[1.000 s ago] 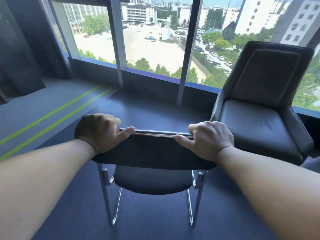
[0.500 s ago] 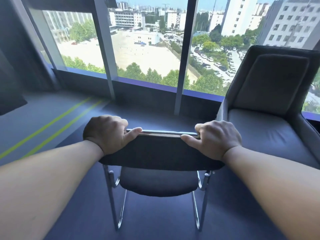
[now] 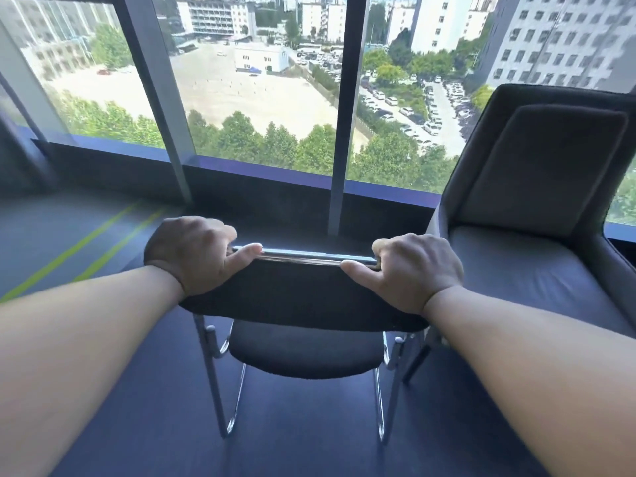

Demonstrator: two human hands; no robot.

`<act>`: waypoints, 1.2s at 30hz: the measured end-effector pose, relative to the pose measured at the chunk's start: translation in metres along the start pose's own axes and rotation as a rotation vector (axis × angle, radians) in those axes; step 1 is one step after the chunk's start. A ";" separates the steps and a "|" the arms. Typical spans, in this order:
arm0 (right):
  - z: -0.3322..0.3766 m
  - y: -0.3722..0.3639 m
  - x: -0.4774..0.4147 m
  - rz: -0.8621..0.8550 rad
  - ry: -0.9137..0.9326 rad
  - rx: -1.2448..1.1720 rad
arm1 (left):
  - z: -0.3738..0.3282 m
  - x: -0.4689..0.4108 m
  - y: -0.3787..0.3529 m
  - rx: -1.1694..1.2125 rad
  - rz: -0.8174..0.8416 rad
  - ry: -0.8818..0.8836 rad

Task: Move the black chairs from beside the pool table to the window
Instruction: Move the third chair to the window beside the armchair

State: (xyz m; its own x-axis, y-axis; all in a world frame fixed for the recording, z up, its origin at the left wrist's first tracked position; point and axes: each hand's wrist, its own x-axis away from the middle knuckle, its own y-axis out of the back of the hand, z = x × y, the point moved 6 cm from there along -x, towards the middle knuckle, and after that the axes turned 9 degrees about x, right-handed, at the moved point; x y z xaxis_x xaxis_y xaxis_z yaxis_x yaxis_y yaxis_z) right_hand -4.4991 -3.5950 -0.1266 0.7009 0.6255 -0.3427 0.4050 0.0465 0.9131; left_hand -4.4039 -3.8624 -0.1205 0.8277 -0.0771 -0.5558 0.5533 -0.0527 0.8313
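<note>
Black chair [image 3: 303,297] gripped before the window [image 3: 261,98]

Left hand [image 3: 192,256] and right hand [image 3: 418,270] curl over its backrest; the armchair [image 3: 537,208] stands just beside it.

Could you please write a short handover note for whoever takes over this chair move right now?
Left hand: grips the left end of the black chair's backrest top, thumb along the chrome rail.
Right hand: grips the right end the same way.
Chair: upright, facing the window, close to it, just left of the grey armchair; whether its legs rest on the floor I cannot tell.
Done: this chair is at the window.
Left: set it down, let go, fetch any other black chairs; none, nor the pool table, is in view.
</note>
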 end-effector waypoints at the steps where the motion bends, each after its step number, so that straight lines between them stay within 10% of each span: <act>1: -0.003 -0.004 -0.010 0.000 -0.014 0.002 | 0.007 -0.012 -0.008 0.007 -0.012 -0.015; 36: -0.159 -0.126 -0.259 0.090 -0.071 0.071 | 0.087 -0.290 -0.193 0.150 0.168 -0.055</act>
State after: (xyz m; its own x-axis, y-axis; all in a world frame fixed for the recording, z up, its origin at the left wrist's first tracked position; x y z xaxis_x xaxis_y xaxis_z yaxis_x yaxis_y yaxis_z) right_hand -4.8254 -3.6388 -0.1174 0.7747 0.5682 -0.2774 0.3774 -0.0636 0.9238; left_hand -4.7586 -3.9169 -0.1196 0.8983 -0.1514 -0.4125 0.3849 -0.1819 0.9049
